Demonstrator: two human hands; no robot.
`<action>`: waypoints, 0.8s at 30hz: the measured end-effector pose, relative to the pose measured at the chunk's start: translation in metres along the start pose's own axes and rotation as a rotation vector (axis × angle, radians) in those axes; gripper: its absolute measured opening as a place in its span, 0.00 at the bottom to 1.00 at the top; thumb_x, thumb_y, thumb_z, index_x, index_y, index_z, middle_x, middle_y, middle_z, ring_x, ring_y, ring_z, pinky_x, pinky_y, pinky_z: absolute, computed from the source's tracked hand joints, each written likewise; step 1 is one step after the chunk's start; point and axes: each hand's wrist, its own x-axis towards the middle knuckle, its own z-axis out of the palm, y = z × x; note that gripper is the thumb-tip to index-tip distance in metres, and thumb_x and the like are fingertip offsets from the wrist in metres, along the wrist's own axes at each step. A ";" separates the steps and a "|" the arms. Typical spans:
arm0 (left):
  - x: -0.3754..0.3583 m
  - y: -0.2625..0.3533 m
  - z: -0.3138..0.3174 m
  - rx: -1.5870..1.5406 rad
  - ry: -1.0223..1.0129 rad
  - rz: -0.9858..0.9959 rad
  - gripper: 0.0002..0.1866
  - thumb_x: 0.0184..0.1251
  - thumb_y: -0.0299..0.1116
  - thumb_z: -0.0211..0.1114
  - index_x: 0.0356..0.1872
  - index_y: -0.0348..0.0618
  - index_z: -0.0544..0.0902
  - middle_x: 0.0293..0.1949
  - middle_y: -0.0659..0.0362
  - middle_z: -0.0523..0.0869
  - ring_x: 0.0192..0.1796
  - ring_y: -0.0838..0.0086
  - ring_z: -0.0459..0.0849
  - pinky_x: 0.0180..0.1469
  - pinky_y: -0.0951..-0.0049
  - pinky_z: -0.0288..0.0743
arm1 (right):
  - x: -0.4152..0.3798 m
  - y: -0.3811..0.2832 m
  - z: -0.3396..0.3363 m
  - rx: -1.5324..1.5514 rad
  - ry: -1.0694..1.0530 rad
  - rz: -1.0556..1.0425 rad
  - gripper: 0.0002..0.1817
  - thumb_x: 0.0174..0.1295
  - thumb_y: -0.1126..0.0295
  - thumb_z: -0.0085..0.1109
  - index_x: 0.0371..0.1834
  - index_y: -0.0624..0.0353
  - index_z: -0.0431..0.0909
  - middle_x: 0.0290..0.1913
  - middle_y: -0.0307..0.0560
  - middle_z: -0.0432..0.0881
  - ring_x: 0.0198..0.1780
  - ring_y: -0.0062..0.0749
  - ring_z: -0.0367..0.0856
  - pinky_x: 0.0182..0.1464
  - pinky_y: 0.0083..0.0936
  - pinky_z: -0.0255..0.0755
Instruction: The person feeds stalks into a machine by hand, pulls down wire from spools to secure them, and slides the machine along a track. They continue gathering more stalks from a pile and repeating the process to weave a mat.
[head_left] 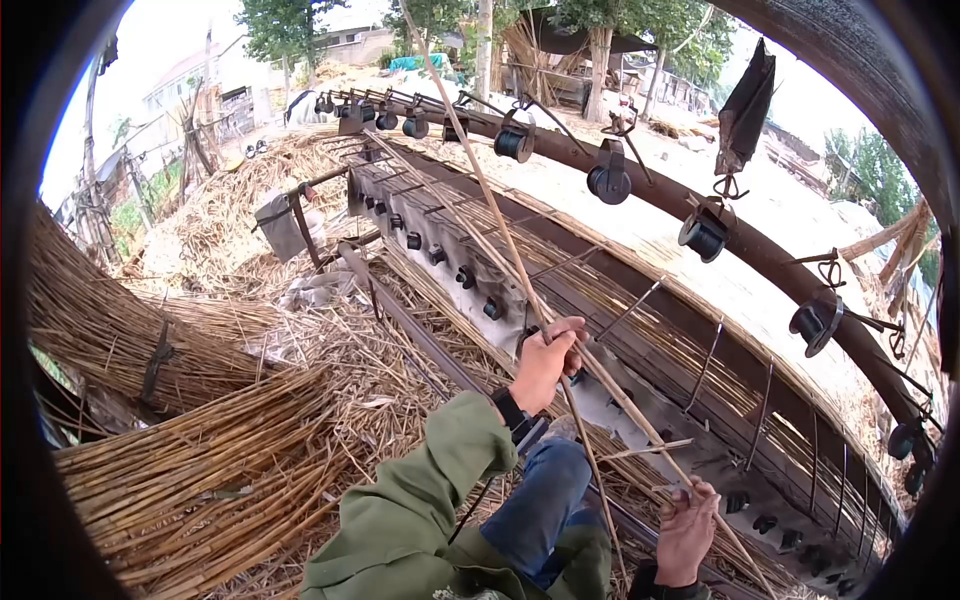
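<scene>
My left hand [545, 368], with a dark wristband and green sleeve, is closed round long thin reed stalks [490, 200] at the middle of the view. The stalks cross there; one rises to the top edge, others slant down to the lower right. Lower right, my right hand [686, 530] has its fingers bent against a stalk, palm partly turned up. Beyond both hands runs a long metal frame [640, 290] with upright rods and reeds lying along it. Whether my right fingers grip the stalk firmly is hard to see.
Black wire spools [608, 184] hang from a curved rusty beam [570, 150] above the frame. A reed bundle [200, 450] lies at the left, with loose straw [350, 410] beside it. A metal pipe [420, 335] runs before my knees. Trees stand behind.
</scene>
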 end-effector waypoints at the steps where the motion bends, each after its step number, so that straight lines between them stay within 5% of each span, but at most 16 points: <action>1: -0.002 0.000 0.000 -0.017 -0.009 -0.013 0.12 0.68 0.27 0.52 0.50 0.40 0.77 0.38 0.60 0.81 0.24 0.81 0.73 0.25 0.81 0.68 | 0.005 0.007 0.016 0.009 -0.038 0.035 0.16 0.69 0.54 0.43 0.45 0.55 0.70 0.41 0.41 0.76 0.40 0.26 0.75 0.39 0.23 0.72; 8: 0.000 0.012 -0.008 -0.070 -0.055 -0.033 0.10 0.65 0.23 0.53 0.45 0.39 0.78 0.34 0.60 0.81 0.23 0.83 0.72 0.25 0.82 0.67 | 0.025 0.020 0.035 0.023 -0.175 0.129 0.19 0.67 0.57 0.49 0.49 0.63 0.71 0.37 0.48 0.79 0.36 0.31 0.78 0.40 0.28 0.75; 14: -0.005 0.021 -0.009 -0.187 -0.120 -0.055 0.08 0.66 0.22 0.52 0.44 0.39 0.76 0.34 0.59 0.80 0.25 0.80 0.73 0.28 0.76 0.70 | -0.022 -0.033 -0.032 0.059 0.096 -0.205 0.15 0.65 0.60 0.53 0.43 0.62 0.71 0.25 0.39 0.72 0.25 0.23 0.71 0.28 0.22 0.70; 20: -0.006 0.022 -0.006 -0.193 -0.136 -0.039 0.08 0.66 0.22 0.50 0.43 0.41 0.74 0.38 0.58 0.79 0.26 0.79 0.73 0.30 0.76 0.71 | -0.060 -0.096 -0.089 0.129 0.535 -0.468 0.10 0.71 0.60 0.43 0.39 0.54 0.69 0.23 0.33 0.63 0.20 0.15 0.61 0.19 0.15 0.60; 24: -0.013 0.024 0.003 -0.168 -0.155 -0.058 0.06 0.66 0.22 0.51 0.39 0.42 0.76 0.39 0.59 0.79 0.27 0.80 0.73 0.30 0.75 0.70 | -0.057 -0.098 -0.092 0.153 0.438 -0.511 0.09 0.71 0.61 0.43 0.38 0.54 0.67 0.24 0.34 0.64 0.20 0.17 0.62 0.21 0.17 0.61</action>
